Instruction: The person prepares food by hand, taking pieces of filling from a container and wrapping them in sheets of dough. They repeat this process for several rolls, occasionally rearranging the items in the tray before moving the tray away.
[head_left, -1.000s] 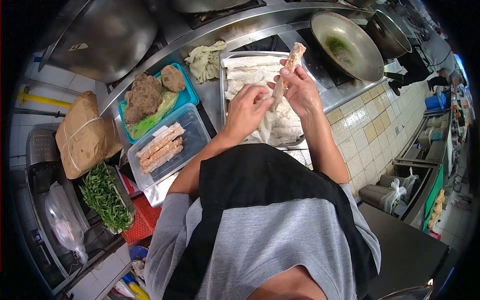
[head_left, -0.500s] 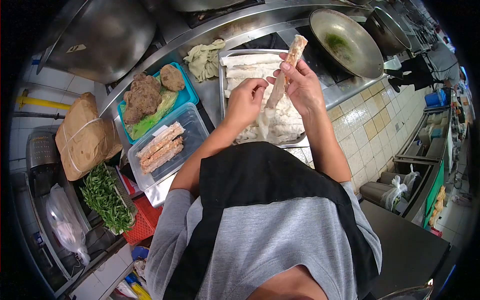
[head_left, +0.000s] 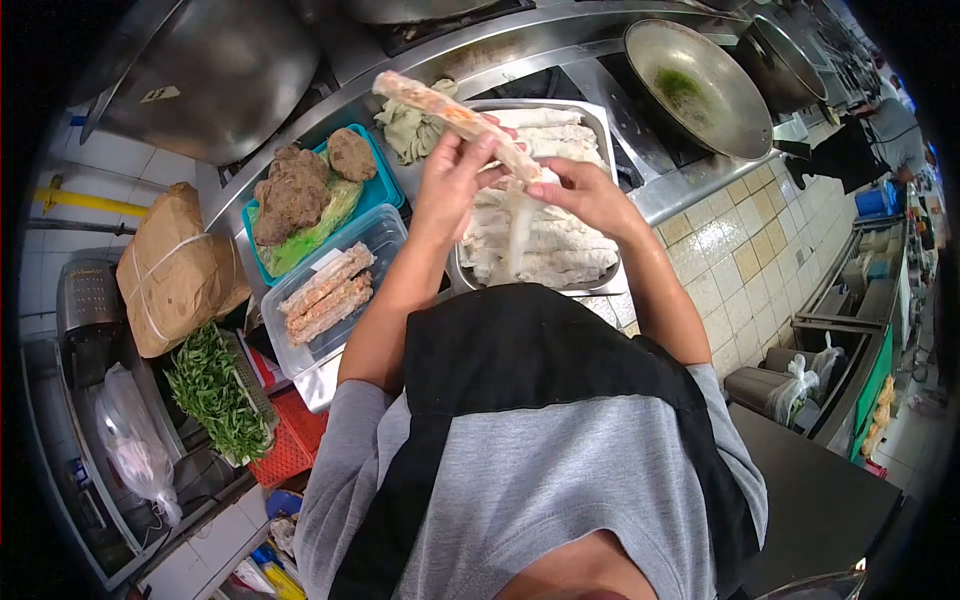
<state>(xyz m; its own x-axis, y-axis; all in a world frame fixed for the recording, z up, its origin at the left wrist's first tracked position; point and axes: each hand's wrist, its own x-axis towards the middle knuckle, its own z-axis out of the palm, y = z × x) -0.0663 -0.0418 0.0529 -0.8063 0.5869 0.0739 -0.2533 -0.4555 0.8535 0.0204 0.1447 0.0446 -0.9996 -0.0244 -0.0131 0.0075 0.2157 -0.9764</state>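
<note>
A long pale roll with orange and pink filling (head_left: 420, 98) is in my left hand (head_left: 452, 190), its fingers wrapped round the middle. The roll slants up to the left above the tray. My right hand (head_left: 590, 198) pinches the lower right end, where a thin whitish translucent strip, perhaps a wrapper (head_left: 520, 235), hangs down. Below both hands sits a metal tray (head_left: 612, 150) packed with whitish rolls (head_left: 560, 272), partly hidden by my hands.
To the left, a clear plastic container (head_left: 392, 240) holds similar orange-flecked rolls (head_left: 330, 300). Behind it a blue tray (head_left: 384, 186) carries brown lumps (head_left: 292, 195). A cloth (head_left: 412, 140) lies by the metal tray. A wok (head_left: 640, 60) stands on the right, and a person (head_left: 860, 150) is farther off.
The roll has passed from my right hand to my left and swung from upright to slanting left. My right hand has moved down to its lower end.
</note>
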